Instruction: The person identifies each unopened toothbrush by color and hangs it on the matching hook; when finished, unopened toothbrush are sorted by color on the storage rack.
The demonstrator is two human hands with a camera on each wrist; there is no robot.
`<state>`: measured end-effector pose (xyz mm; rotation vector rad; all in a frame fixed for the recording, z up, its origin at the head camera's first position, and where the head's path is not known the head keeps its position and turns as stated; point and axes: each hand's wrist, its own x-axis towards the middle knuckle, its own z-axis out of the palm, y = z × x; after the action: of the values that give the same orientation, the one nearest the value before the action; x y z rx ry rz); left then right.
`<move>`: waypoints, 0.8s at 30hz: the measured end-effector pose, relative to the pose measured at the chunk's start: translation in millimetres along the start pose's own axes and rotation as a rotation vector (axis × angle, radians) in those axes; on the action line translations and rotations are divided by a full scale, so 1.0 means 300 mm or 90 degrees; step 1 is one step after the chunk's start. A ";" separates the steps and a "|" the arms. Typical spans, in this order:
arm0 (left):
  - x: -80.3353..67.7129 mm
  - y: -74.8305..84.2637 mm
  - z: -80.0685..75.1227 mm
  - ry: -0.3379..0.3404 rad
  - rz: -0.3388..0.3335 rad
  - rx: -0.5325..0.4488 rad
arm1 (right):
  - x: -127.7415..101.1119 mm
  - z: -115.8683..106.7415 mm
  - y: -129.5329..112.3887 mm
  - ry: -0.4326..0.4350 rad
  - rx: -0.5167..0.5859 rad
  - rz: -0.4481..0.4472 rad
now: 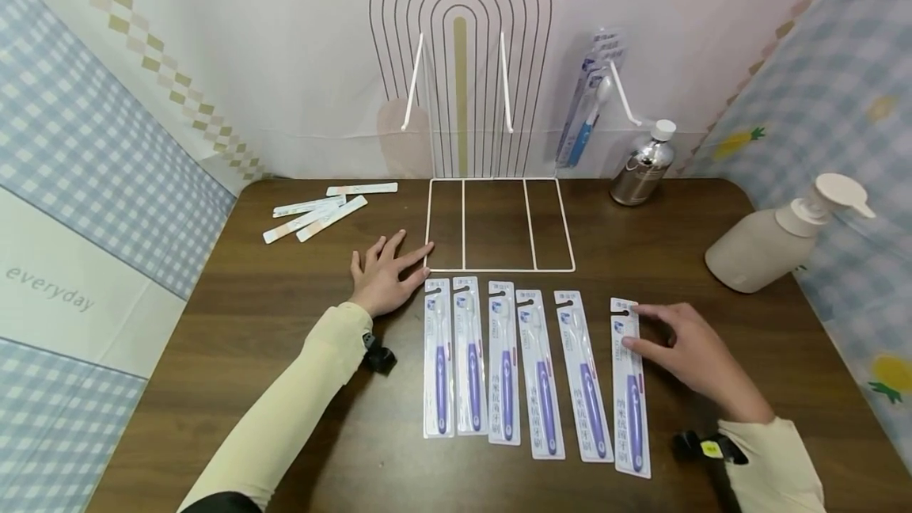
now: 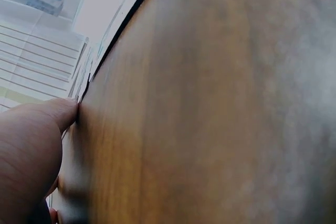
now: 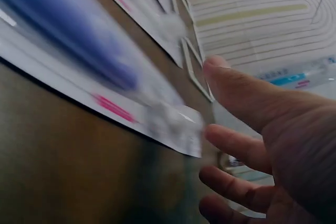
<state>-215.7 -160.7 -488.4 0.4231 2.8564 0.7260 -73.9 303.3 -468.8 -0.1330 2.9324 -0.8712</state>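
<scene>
Several packaged toothbrushes with purple handles stand side by side in a row on the wooden table, among them the leftmost pack (image 1: 438, 370) and the rightmost pack (image 1: 630, 394). My right hand (image 1: 687, 351) is at the upper right edge of the rightmost pack, thumb and index fingertip over its border. In the right wrist view the thumb (image 3: 236, 87) and fingers are spread apart beside the end of a pack (image 3: 173, 124). My left hand (image 1: 385, 275) lies with fingers spread on the table, at the left side of the white wire rack base (image 1: 499, 270), its thumb by the leftmost pack's top.
White hooks (image 1: 414, 81) project from the rack; blue toothbrush packs (image 1: 587, 101) hang on the right one. A silver bottle (image 1: 641, 169) and a pump bottle (image 1: 762, 248) stand at right. Several slim white packets (image 1: 331, 218) lie at back left. Cloth surrounds the table.
</scene>
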 end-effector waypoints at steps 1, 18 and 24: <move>-0.001 0.001 0.000 0.002 0.001 -0.002 | -0.009 0.012 0.000 -0.003 -0.004 0.005; 0.000 -0.005 0.006 -0.004 -0.004 0.000 | -0.041 0.048 0.002 0.151 0.126 0.005; 0.000 -0.005 0.007 -0.005 -0.006 0.002 | -0.014 0.016 -0.057 0.170 0.176 -0.077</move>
<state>-215.6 -161.0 -490.9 0.4126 2.8503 0.7176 -68.0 286.9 -463.1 -0.1916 3.0254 -1.4023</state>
